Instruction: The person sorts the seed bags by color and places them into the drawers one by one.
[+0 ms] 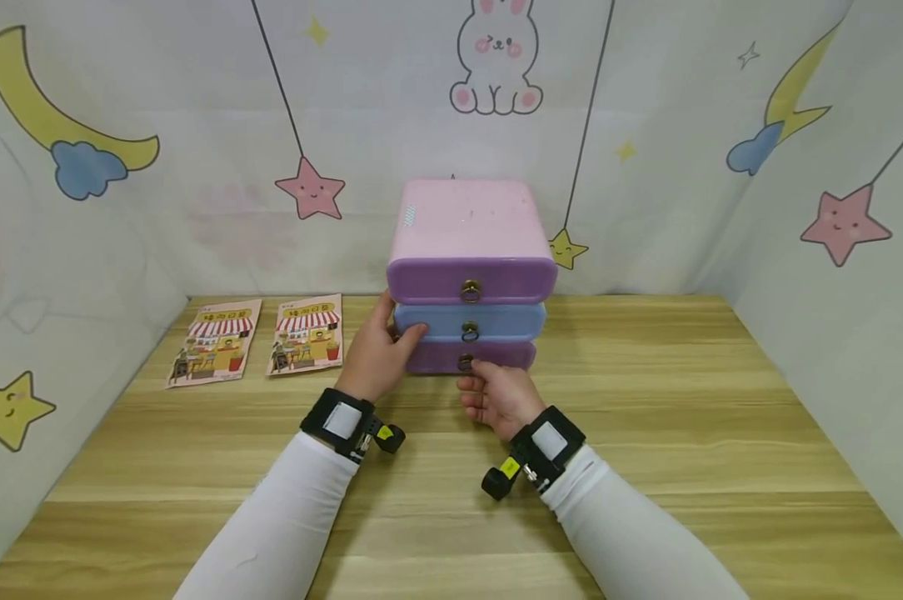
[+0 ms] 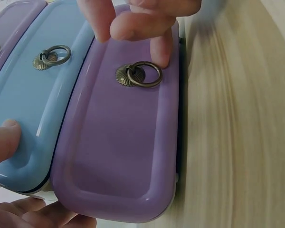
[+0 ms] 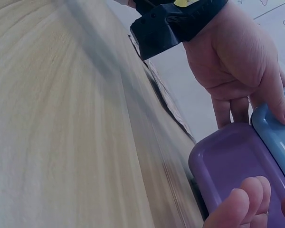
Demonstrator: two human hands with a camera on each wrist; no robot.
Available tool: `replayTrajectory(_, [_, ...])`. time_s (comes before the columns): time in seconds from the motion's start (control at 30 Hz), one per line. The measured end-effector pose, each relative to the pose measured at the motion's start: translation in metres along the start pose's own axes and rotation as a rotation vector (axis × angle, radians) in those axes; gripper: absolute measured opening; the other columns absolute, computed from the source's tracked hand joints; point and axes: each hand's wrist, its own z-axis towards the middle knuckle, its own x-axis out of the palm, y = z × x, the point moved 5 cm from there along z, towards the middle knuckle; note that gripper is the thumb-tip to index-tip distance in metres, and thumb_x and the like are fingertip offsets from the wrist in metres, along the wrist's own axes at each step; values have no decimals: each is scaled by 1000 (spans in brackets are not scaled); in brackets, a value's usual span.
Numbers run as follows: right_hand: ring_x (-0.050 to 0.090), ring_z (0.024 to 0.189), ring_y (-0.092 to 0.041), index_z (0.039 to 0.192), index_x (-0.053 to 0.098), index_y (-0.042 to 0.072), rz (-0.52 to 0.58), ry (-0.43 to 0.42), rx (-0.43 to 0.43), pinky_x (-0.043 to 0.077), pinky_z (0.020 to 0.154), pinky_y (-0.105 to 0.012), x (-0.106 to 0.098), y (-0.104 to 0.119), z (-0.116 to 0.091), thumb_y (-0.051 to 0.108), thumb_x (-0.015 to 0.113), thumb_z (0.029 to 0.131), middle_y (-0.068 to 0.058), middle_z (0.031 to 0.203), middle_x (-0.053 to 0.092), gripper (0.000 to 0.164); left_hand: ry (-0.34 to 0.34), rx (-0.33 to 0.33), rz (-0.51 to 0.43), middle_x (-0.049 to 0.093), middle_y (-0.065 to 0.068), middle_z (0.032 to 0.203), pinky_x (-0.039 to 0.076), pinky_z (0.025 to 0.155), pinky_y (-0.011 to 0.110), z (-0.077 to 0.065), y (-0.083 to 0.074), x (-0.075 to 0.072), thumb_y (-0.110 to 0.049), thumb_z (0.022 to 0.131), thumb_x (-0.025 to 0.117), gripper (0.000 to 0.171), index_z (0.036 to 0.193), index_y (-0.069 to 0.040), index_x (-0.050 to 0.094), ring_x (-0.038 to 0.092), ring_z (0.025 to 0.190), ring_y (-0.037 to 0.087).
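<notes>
A small drawer cabinet (image 1: 470,221) with a pink top stands at the back of the table. Its fronts are purple at the top (image 1: 429,282), blue in the middle (image 1: 511,323) and purple at the bottom (image 1: 431,360), each with a brass ring pull; all three look pushed in. My left hand (image 1: 372,358) holds the cabinet's left side, thumb on the blue front and fingers round the side. My right hand (image 1: 504,396) is at the bottom drawer's ring pull (image 2: 145,86). In the left wrist view one fingertip (image 2: 161,52) is right at the ring, with the other fingers apart from it.
Two flat printed packets, one farther left (image 1: 213,343) and one nearer the cabinet (image 1: 306,335), lie on the wooden table (image 1: 646,467). A pale curtain (image 1: 646,83) with stars and a rabbit hangs behind and along both sides.
</notes>
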Motion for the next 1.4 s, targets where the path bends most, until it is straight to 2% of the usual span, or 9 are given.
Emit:
replayTrajectory(0.17, [56, 58, -14, 113, 51, 8, 18, 5, 3, 47, 60, -26, 2, -2, 3, 25, 47, 100, 3, 71, 63, 22, -17, 1, 23, 43, 5, 150, 58, 82, 44, 0, 0, 0, -36, 93, 62, 63, 144, -50, 27, 61, 118, 34])
replayTrajectory(0.3, [56, 57, -13, 115, 52, 10, 23, -4, 5, 47, 59, -26, 3, -4, 4, 24, 47, 100, 4, 70, 64, 21, -40, 5, 46, 47, 6, 148, 58, 83, 43, 0, 1, 0, -39, 93, 62, 62, 144, -48, 29, 62, 116, 33])
replayTrajectory(0.67, [56, 56, -11, 110, 56, 7, 3, -12, 12, 47, 58, -25, 3, -7, 9, 25, 48, 99, 5, 68, 63, 22, -80, 9, 100, 47, 5, 148, 57, 85, 42, 0, 2, -1, -42, 91, 62, 61, 144, -46, 32, 63, 114, 32])
replayTrajectory(0.87, [56, 57, -11, 120, 53, 3, -14, 3, 12, 47, 58, -25, 4, -8, 12, 25, 48, 100, 5, 70, 63, 30, -83, 24, 109, 50, 5, 146, 57, 85, 43, 0, 2, -1, -43, 92, 62, 60, 144, -44, 33, 64, 113, 32])
replayTrajectory(1.03, [55, 58, -11, 124, 50, 6, -23, 5, 4, 48, 58, -25, 4, -9, 14, 24, 46, 101, 4, 74, 62, 29, -85, 25, 111, 48, 2, 147, 57, 84, 42, 0, 3, -1, -43, 92, 62, 61, 145, -41, 33, 64, 112, 32])
replayTrajectory(1.13, [55, 58, -11, 125, 50, 9, -25, 0, 6, 48, 58, -25, 4, -10, 15, 23, 44, 102, 3, 75, 62, 27, -81, 23, 105, 45, 1, 150, 58, 84, 42, 0, 3, -1, -43, 92, 62, 61, 145, -42, 33, 64, 113, 32])
replayTrajectory(1.4, [55, 57, -11, 125, 47, 9, -25, 17, 6, 48, 57, -25, 5, -9, 14, 23, 40, 103, 3, 75, 61, 27, -72, 10, 79, 42, -1, 152, 58, 82, 41, -1, 4, 0, -44, 92, 61, 60, 143, -49, 31, 64, 113, 31])
